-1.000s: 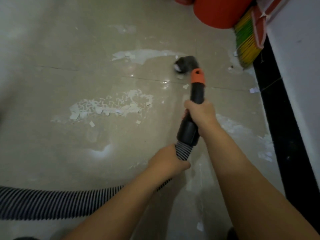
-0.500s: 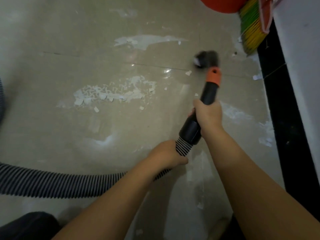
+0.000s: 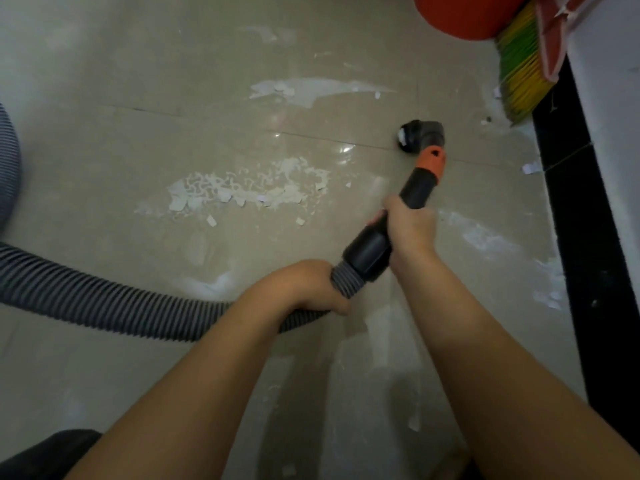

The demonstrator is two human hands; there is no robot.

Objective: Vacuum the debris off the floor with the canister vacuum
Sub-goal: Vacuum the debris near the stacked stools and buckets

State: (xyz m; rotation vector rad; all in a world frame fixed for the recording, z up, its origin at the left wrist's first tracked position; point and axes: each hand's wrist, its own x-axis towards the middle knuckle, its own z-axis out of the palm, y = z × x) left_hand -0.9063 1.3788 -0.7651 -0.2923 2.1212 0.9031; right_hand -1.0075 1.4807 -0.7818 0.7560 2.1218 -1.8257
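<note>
My right hand [image 3: 410,226] grips the black vacuum wand [image 3: 415,188], which has an orange collar. Its dark nozzle [image 3: 420,131] rests on the beige floor tile, beside a small white scrap. My left hand [image 3: 311,284] holds the grey ribbed hose [image 3: 104,299] just behind the wand's cuff. The hose curves away to the left edge. White paper debris [image 3: 242,190] lies in a patch left of the wand. A second smear of white debris [image 3: 311,90] lies farther off.
An orange bucket [image 3: 460,15] and a yellow-green broom [image 3: 519,77] stand at the top right by a white wall with a black skirting [image 3: 575,237]. More white scraps [image 3: 547,289] lie along the skirting. A dark shape [image 3: 45,455] fills the bottom left corner.
The nozzle has swung from the middle of the floor towards the right, nearer the broom and wall. Both hands kept their grip; the view shifted, showing more hose on the left.
</note>
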